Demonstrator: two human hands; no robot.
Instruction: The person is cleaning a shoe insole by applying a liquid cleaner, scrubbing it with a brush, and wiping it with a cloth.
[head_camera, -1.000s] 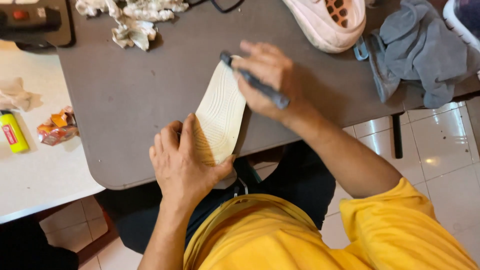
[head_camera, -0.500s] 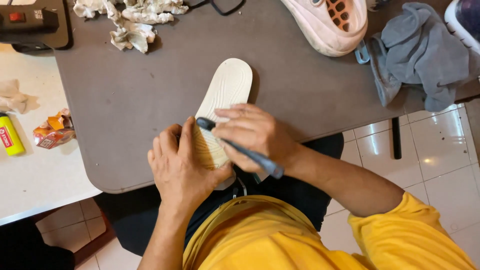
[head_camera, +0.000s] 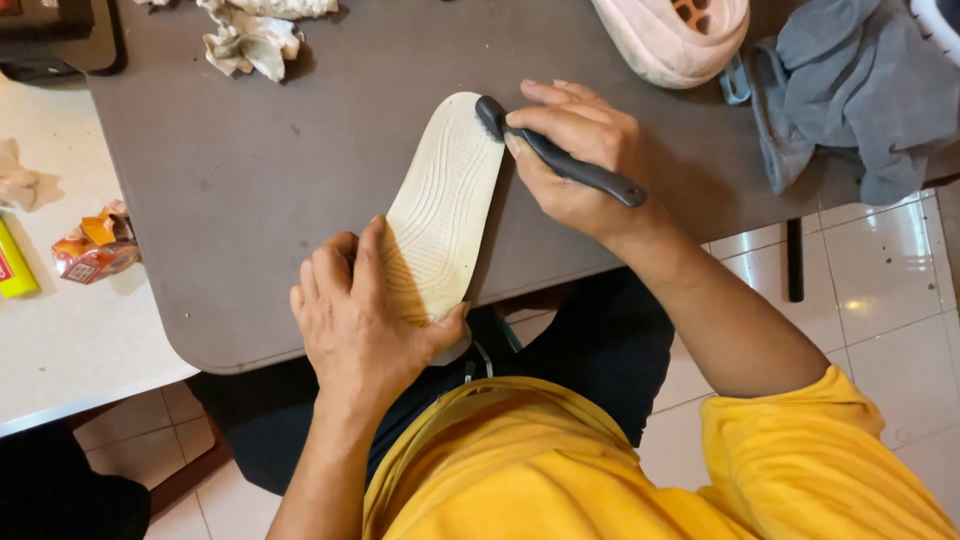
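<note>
Both hands busy: left hand (head_camera: 362, 325) pressed flat on insole (head_camera: 445, 205) heel at table (head_camera: 230, 190) edge; right hand (head_camera: 580, 155), gripping brush (head_camera: 555, 155), now swept back from heel to toe — another stroke.

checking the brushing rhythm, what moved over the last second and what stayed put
The right hand swept the dark brush from the insole's toe end down to its middle, then back up to the toe end, where the brush head now sits. The left hand stayed pressed on the heel end, and the insole kept its place on the grey table. The shoe and grey cloth did not move.
</note>
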